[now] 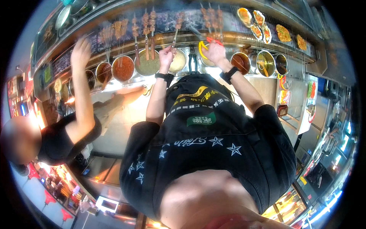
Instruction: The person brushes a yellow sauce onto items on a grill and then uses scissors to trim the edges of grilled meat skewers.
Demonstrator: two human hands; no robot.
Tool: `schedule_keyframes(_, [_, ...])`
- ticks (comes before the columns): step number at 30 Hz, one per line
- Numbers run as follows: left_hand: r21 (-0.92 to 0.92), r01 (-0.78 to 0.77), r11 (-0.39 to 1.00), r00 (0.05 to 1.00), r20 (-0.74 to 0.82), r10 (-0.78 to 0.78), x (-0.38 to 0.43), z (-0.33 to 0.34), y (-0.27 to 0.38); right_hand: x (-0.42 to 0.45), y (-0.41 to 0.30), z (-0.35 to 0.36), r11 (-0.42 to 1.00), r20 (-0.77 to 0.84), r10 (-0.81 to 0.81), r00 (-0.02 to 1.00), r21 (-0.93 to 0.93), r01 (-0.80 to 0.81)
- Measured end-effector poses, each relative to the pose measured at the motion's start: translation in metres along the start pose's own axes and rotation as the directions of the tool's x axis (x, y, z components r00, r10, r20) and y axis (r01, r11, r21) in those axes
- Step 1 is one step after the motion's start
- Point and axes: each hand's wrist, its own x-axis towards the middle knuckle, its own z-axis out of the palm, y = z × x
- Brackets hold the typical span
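My left hand (pixel 167 57) grips the lower end of a meat skewer (pixel 179 21), whose meat lies over the charcoal grill (pixel 164 17). My right hand (pixel 214 53) holds scissors with red and yellow handles (pixel 203 49). Their blades (pixel 196 33) point up and left over the grill's near edge, apart from the skewer. Left of my left hand, several more meat skewers (pixel 145 23) rest across the grill, with wooden handles toward me. Beyond the scissors lie other meat skewers (pixel 211 17). Between my hands, a pair of dark-handled pliers (pixel 193 60) lies on the ledge.
Along the ledge stand pots of red sauce (pixel 123 68), greenish seasoning (pixel 147 64), pale seasoning (pixel 177 60) and oil with a brush (pixel 266 63). Topped oysters (pixel 258 24) and flat pieces of food (pixel 283 33) sit on the right rack. A co-worker's arm (pixel 83 86) reaches over the grill's left part.
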Motion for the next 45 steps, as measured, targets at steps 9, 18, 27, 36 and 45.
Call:
schedule_keyframes(9, [0.005,0.050,0.999,0.997,0.053,-0.051,0.004,-0.007,0.003,0.012,0.003,0.004,0.925,-0.188,-0.335,0.923,-0.254,0.283])
schedule_keyframes(18, [0.005,0.048,0.999,0.998,0.049,-0.048,0.004,-0.005,0.007,0.034,0.022,0.015,0.850,-0.129,-0.446,0.886,-0.373,0.373])
schedule_keyframes(27, [0.067,-0.165,0.984,0.982,-0.080,0.170,0.003,0.002,-0.016,0.023,0.016,0.046,0.850,0.173,0.132,0.976,0.487,-0.201])
schedule_keyframes(36, [0.377,-0.222,0.899,0.908,-0.256,0.331,0.037,0.006,-0.025,-0.016,-0.008,0.009,0.862,0.294,0.162,0.942,0.423,-0.280])
schedule_keyframes(45, [0.835,-0.201,0.513,0.749,-0.206,0.630,-0.007,0.035,0.013,-0.023,0.050,0.013,0.628,0.077,0.171,0.982,0.760,-0.169])
